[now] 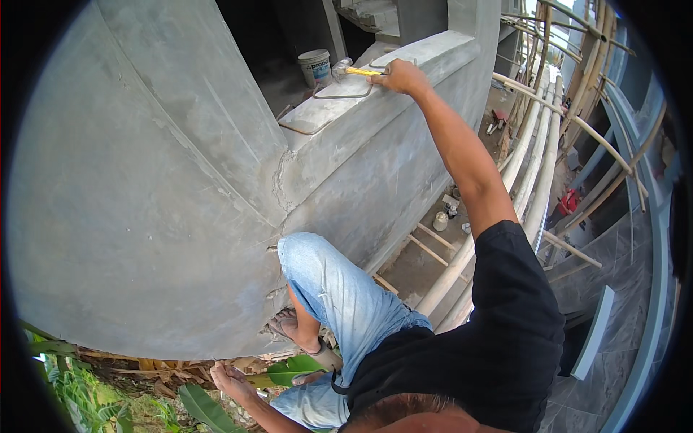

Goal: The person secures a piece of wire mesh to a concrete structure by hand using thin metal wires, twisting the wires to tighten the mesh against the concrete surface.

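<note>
My right hand [403, 77] grips a hammer [364, 72] by its handle, with a yellow part showing ahead of the fingers. The metal head lies at the inner edge of a cement-plastered window ledge [433, 47]. Bent steel rods [342, 97] lie across this ledge, beside and left of the hand. Down at the lower left, my left hand [234, 379] has its fingers curled by the bottom edge of the grey plastered wall [141, 243]. Whether a small thing sits between those fingertips I cannot tell.
A white bucket [315, 67] with writing stands behind the ledge. Bamboo scaffold poles [533, 154] run along the right, above a lower floor with a small pail [440, 221]. My sandalled foot [287, 325] rests against the broken wall edge. Banana leaves [206, 408] grow below.
</note>
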`<state>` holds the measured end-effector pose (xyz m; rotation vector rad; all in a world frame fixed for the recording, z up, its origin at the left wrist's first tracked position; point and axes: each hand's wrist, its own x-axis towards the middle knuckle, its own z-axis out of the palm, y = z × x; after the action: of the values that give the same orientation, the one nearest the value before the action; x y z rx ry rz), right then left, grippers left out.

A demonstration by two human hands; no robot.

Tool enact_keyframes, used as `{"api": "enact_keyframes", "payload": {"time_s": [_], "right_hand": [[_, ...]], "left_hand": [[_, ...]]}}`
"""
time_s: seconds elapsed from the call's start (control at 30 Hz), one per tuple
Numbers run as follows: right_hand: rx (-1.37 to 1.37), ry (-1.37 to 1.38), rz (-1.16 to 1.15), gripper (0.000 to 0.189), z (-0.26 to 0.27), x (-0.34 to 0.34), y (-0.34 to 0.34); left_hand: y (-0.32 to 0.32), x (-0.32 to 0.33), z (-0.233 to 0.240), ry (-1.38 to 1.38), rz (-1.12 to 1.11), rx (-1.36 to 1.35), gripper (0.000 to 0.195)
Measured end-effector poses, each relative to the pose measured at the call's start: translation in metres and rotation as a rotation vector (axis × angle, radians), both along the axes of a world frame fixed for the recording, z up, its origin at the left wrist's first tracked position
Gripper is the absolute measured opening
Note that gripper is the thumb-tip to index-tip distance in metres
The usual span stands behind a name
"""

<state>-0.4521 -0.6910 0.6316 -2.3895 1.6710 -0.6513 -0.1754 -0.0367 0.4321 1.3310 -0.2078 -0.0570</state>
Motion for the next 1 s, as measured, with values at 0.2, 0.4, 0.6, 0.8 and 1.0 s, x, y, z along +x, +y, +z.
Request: {"api": "enact_keyframes", "payload": {"time_s": [0.2, 0.4, 0.6, 0.8, 1.0], "right_hand": [[-0.007, 0.034, 0.017, 0.067, 0.003, 0.002, 0.005], [-0.036, 0.001, 0.046, 0.066, 0.000, -0.002, 0.001], [-0.011, 0.018, 0.087, 0.065, -0.003, -0.004, -0.019], [-0.088, 0.023, 0.150, 0.065, -0.003, -0.008, -0.020], [-0.177, 0.016, 0.087, 0.064, -0.016, -0.006, -0.013]], "left_hand": [[0.009, 0.012, -0.009, 0.019, -0.005, -0.019, 0.016], [0.004, 0.013, -0.008, 0.013, 0.011, 0.007, 0.018], [-0.003, 0.006, 0.002, 0.014, -0.018, 0.004, 0.018], [-0.002, 0.006, 0.005, 0.006, -0.031, -0.006, 0.017], [-0.004, 0.008, 0.005, -0.001, -0.029, -0.019, 0.017]]}}
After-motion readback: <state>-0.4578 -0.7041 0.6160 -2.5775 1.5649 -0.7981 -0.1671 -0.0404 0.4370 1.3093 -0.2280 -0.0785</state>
